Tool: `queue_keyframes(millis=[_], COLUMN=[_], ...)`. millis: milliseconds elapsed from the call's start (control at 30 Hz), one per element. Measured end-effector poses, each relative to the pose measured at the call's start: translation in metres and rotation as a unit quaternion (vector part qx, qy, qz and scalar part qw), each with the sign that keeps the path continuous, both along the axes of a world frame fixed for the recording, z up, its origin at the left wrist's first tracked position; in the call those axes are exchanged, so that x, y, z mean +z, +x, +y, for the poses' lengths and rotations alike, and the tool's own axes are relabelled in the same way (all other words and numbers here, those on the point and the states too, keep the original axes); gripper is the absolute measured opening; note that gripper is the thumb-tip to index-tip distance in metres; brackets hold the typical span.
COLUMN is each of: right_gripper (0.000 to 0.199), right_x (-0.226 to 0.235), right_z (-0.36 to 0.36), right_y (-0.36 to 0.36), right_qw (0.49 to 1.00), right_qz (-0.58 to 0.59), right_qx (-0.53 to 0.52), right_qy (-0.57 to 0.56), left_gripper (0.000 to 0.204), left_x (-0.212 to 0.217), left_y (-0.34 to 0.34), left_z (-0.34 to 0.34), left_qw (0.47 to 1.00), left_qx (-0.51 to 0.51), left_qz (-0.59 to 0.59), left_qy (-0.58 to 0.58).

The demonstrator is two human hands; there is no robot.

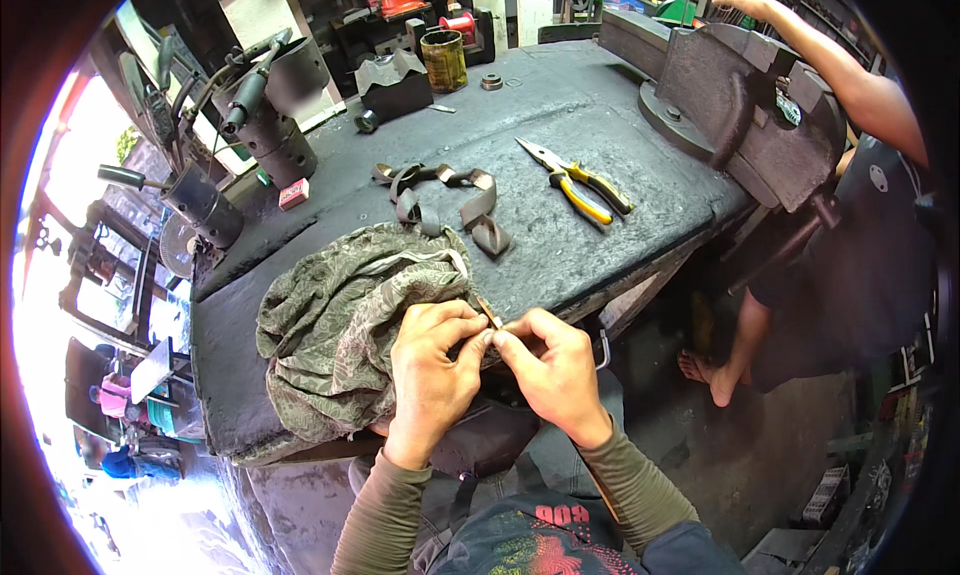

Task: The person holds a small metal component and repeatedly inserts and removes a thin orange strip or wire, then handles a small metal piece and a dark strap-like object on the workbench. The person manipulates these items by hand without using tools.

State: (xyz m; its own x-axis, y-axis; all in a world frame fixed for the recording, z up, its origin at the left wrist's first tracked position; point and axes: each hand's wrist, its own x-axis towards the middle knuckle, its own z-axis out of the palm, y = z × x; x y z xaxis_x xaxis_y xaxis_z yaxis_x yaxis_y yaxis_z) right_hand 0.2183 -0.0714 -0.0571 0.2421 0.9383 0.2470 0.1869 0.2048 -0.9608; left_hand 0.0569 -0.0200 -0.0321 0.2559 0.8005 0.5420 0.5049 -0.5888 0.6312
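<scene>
My left hand (pixel 437 365) and my right hand (pixel 553 370) meet at the workbench's near edge, thumbs and fingers pinched together. Between the fingertips is a small thin brownish piece (pixel 485 306), its far end poking out; its kind is too small to tell. A crumpled green patterned cloth (pixel 345 295) lies on the bench beside and partly behind my left hand. Beyond the hands lies a curled dark strap (pixel 478 210), touching or close to the cloth. Farther right rest long-nose pliers (pixel 578 183) with yellow and black handles, jaws pointing away to the left.
A dark workbench (pixel 400 135) carries a heavy bench vise (pixel 740 105) at the far right, where another person's arm (pixel 850 70) reaches over. Dark metal cylinders (pixel 285 150) and a small red box (pixel 294 194) stand left. A stained can (pixel 444 60) stands at the back.
</scene>
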Motion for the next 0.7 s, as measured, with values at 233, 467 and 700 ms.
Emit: queue_keyframes(millis=[233,467,700], right_gripper=[0.017,0.015,0.015], right_x=[0.0061,0.0071,0.0101], right_z=[0.0021,0.0028,0.0033], right_y=[0.0044,0.0080,0.0106], right_qw=[0.999,0.998,0.997], right_qz=[-0.038,-0.064,-0.080], right_qx=[0.012,0.011,0.017], right_qy=[0.018,0.018,0.017], left_gripper=[0.017,0.016,0.013], left_x=[0.0001,0.0016,0.0012], left_y=[0.0005,0.0011,0.0003], left_z=[0.0006,-0.0001,-0.0003], left_qw=[1.000,1.000,1.000], left_qx=[0.006,0.002,-0.007], left_qz=[0.006,-0.002,-0.005], left_qy=[0.004,0.000,0.007])
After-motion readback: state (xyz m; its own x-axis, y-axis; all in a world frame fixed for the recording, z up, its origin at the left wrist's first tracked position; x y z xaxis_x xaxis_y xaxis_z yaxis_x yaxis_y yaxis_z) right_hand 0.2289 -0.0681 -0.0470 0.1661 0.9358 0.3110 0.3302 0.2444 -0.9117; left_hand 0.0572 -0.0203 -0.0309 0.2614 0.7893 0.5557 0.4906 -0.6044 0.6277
